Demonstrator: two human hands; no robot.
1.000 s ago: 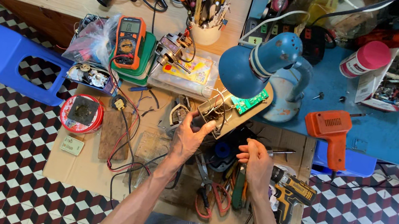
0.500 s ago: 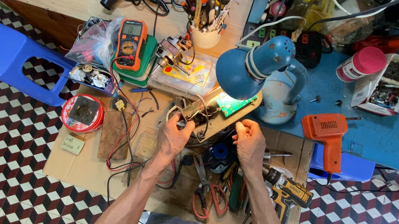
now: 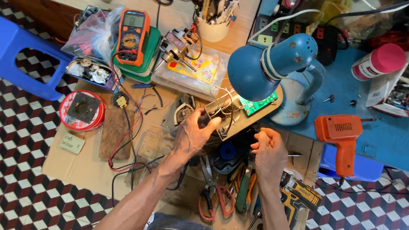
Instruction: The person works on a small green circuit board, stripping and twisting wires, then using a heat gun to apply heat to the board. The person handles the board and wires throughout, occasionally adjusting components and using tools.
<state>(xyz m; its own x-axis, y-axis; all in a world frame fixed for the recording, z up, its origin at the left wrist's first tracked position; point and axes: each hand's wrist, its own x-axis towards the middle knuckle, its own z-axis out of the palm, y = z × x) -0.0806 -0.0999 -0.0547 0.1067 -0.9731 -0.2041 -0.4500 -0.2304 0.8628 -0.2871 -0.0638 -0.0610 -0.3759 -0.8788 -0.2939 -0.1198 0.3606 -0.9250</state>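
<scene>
- The left hand (image 3: 193,135) is lying palm-down on a small wired part (image 3: 215,112), its fingers curled over it and holding it at the near edge of a wooden board (image 3: 247,120).
- The right hand (image 3: 269,150) is hovering just right of that board, its fingers pinched into a loose fist; whether anything is sitting between them is too small to tell.
- The part is sitting under the shade of a blue lamp (image 3: 265,70), just beside a green circuit board (image 3: 257,102) lying on the same wood.
- An orange multimeter (image 3: 132,36) is resting well to the left, its red and black leads trailing over the cardboard (image 3: 78,166) toward the left arm.
- A round red tin (image 3: 82,110) is sitting left of the leads.
- Red-handled pliers (image 3: 216,200) and a yellow drill (image 3: 295,196) are lying near the forearms.
- An orange soldering gun (image 3: 341,138) is lying on the blue table (image 3: 405,145), right of the right hand.
</scene>
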